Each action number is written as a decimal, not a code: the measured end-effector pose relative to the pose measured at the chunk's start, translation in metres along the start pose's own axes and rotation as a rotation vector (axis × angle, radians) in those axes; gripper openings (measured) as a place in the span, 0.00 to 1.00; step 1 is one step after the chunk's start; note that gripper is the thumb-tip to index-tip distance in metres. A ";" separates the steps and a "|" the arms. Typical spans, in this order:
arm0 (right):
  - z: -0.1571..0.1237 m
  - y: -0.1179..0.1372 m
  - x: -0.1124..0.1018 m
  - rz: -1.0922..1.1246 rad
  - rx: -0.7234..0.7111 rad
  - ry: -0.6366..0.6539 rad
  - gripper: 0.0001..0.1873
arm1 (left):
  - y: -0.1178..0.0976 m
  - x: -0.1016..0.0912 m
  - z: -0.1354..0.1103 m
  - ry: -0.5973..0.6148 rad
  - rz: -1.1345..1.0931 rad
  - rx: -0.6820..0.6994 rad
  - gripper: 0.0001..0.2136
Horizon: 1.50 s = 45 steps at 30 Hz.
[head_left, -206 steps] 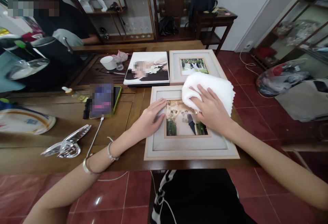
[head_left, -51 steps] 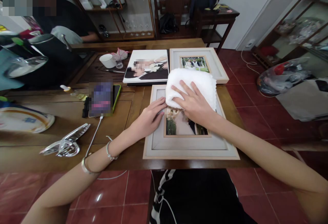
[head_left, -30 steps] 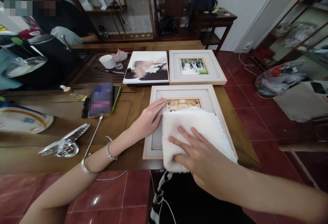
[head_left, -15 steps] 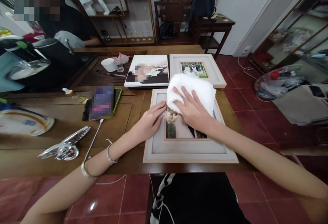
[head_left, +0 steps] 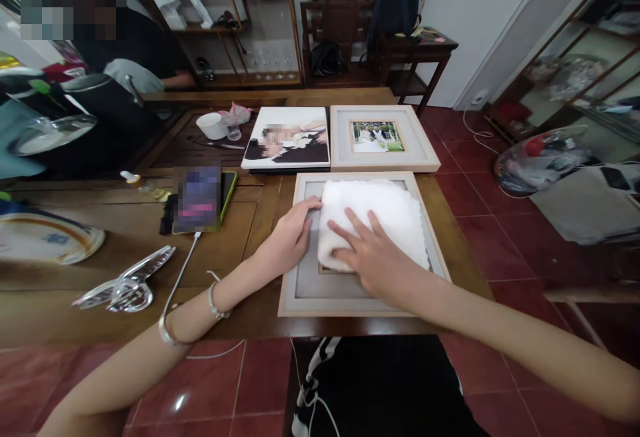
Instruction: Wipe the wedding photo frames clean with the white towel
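Observation:
A white cloth lies folded over the middle of a light wooden picture frame, hiding nearly all of its picture. My right hand presses flat on the cloth, fingers spread. At the frame's left side rests my left hand, fingers stretched out and their tips by the cloth's left edge. Behind stand a second framed photo of two people outdoors and a white-edged photo panel.
To the left are a phone with a white cable, a shiny silver object, a dropper bottle and a white cup. Across the table sits a person in dark clothes. A plastic bag is on the floor.
My right hand has slid the cloth toward me, down over the picture. The framed photo behind is now uncovered. My left hand has stayed almost in place.

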State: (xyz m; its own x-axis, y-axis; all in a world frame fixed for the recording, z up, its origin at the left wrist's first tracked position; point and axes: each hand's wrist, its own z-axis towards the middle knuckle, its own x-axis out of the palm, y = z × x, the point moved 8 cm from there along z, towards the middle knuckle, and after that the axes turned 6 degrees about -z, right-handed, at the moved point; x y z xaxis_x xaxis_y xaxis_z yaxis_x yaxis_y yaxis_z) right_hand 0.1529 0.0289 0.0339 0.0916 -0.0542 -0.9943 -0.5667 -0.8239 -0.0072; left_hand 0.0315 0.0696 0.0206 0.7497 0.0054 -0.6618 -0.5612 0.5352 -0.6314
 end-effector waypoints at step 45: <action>-0.031 0.043 -0.007 0.191 -0.275 -0.047 0.18 | 0.001 -0.004 -0.001 -0.006 -0.053 -0.045 0.24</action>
State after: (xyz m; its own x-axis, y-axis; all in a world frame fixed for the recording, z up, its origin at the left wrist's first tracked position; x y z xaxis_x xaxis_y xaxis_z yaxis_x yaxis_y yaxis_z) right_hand 0.1535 -0.0236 0.0436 -0.0359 -0.2015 -0.9788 -0.3272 -0.9231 0.2020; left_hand 0.0276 0.0691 0.0220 0.7805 -0.0167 -0.6249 -0.5362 0.4960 -0.6830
